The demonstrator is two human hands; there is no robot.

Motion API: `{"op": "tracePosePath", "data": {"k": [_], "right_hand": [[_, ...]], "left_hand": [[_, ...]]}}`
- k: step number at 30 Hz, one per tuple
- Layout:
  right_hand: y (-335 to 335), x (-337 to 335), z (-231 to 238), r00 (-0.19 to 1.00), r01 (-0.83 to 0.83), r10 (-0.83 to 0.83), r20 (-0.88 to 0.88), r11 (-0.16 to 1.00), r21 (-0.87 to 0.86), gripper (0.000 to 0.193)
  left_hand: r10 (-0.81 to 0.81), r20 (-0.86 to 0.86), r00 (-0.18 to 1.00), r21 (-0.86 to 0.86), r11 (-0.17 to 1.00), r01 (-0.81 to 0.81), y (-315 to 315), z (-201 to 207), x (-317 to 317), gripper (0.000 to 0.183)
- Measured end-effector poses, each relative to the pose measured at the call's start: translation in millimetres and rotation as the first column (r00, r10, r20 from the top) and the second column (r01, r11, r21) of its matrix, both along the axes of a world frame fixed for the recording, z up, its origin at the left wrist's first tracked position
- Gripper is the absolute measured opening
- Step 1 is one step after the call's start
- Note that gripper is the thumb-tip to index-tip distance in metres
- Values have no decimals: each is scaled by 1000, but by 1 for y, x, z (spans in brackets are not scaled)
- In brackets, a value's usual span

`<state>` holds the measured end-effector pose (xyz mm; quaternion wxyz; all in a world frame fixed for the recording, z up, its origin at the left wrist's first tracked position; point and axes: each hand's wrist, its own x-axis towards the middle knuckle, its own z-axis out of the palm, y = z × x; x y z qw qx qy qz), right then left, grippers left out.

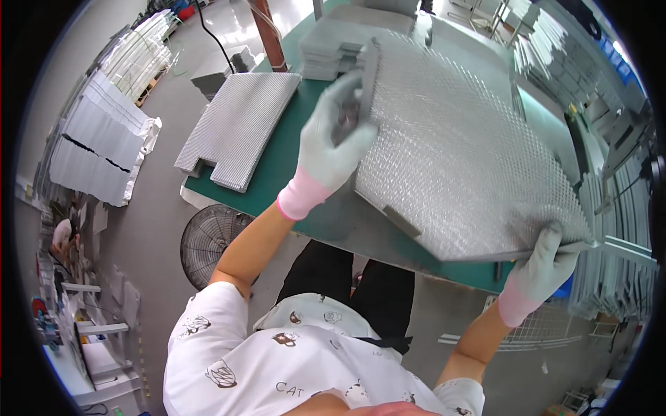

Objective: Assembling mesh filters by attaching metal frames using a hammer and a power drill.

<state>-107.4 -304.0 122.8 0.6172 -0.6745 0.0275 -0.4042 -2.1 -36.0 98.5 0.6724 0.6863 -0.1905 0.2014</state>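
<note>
A large silver expanded-metal mesh panel point(465, 145) is held tilted over the green tabletop. My left hand point(329, 135), in a white glove with a pink cuff, is closed at the panel's left edge, its thumb by the mesh face; the fingers are a little blurred. At the lower right corner, my gloved right hand point(541, 274) grips the panel with the thumb on the front, while its other fingers are partly hidden. To the left lies a stack of notched mesh panels point(239, 121) on the green table point(274, 159).
Behind the held panel stand stacked grey pieces point(326, 52) and a reddish-brown post point(267, 35). A black floor fan point(211, 243) is below the table's left side. Pale sheets point(97, 142) are stacked at the left, and metal strips point(614, 236) stand at the right.
</note>
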Motion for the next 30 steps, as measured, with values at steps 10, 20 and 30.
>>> {"op": "tracePosePath", "data": {"k": [10,20,30], "right_hand": [[-1,1,-1,998,-66,66,-10,995,-68,53],[7,-4,-4,999,-51,52,17,998,-27,54],[20,-4,6,995,100,-99,26,991,-87,30]], "left_hand": [[330,462,824,187,872,-453,-12,66,19,18],[443,579,684,464,511,-724,-19,89,19,22],[457,609,647,500,412,-762,-14,95,12,22]]}}
